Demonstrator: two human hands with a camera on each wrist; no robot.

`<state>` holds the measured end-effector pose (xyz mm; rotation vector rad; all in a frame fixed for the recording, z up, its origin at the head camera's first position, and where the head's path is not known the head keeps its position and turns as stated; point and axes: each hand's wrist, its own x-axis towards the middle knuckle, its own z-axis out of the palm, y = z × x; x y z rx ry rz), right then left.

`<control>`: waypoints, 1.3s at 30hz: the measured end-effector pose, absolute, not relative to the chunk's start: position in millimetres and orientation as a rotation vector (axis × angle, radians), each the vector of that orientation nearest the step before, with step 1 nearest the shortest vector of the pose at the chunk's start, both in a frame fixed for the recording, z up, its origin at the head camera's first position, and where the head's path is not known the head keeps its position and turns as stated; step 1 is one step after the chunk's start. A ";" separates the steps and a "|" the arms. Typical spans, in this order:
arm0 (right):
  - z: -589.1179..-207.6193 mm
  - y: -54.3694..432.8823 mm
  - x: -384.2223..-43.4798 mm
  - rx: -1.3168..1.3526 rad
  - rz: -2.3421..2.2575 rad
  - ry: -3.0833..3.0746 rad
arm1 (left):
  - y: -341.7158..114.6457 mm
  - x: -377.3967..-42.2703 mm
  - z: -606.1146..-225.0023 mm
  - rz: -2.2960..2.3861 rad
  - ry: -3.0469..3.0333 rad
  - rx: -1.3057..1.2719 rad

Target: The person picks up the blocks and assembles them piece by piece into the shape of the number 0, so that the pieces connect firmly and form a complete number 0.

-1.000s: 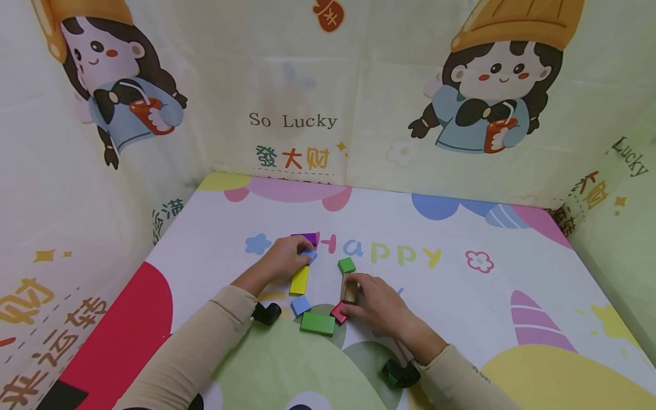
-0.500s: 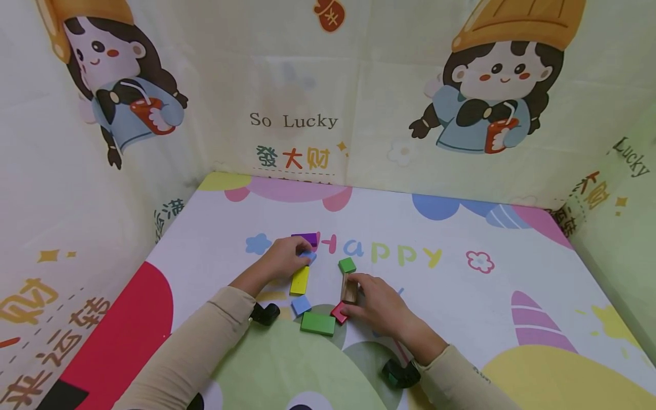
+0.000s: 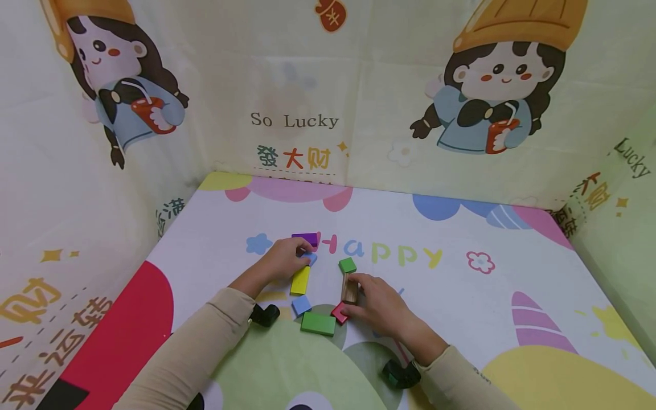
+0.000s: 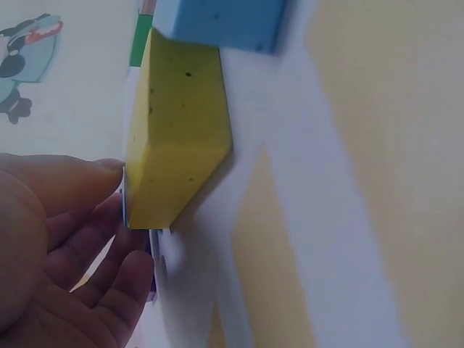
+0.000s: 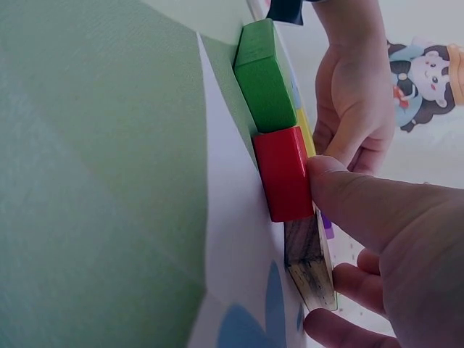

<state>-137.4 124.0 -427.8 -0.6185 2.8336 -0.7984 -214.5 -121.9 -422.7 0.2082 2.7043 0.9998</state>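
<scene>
Small coloured blocks form a curved line in the head view. My left hand [image 3: 282, 259] pinches a blue block [image 3: 311, 258], mostly covered by the fingers, between a purple block [image 3: 305, 240] and a yellow block [image 3: 299, 281]. A second blue block [image 3: 300, 306] and a long green block [image 3: 318, 324] continue the line. On the right side, my right hand [image 3: 381, 302] has its thumb against the red block [image 5: 283, 174] and its fingers at the brown wooden block [image 5: 308, 264], holding the two between them. A small green block [image 3: 347, 265] sits beyond the brown one.
The blocks lie on a printed tabletop cloth [image 3: 410, 228] with "Happy" lettering. A patterned curtain [image 3: 379, 114] encloses the back and sides. Black straps with devices show at both wrists, the right one [image 3: 401, 374] close to the cloth.
</scene>
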 end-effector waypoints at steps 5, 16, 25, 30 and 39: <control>-428.3 124.4 -137.6 -0.623 -0.803 2.831 | -122.6 -213.7 -422.5 1.012 2.702 0.229; -427.9 124.6 -137.1 -0.627 -0.807 2.836 | -121.5 -212.6 -422.3 1.014 2.700 0.224; -429.6 125.0 -137.0 -0.645 -0.805 2.843 | -117.6 -213.8 -423.1 1.005 2.726 0.235; -429.8 124.8 -137.2 -0.656 -0.818 2.847 | -116.6 -214.5 -423.7 0.988 2.749 0.261; -429.1 125.1 -138.0 -0.652 -0.814 2.836 | -117.0 -214.5 -424.3 0.992 2.752 0.270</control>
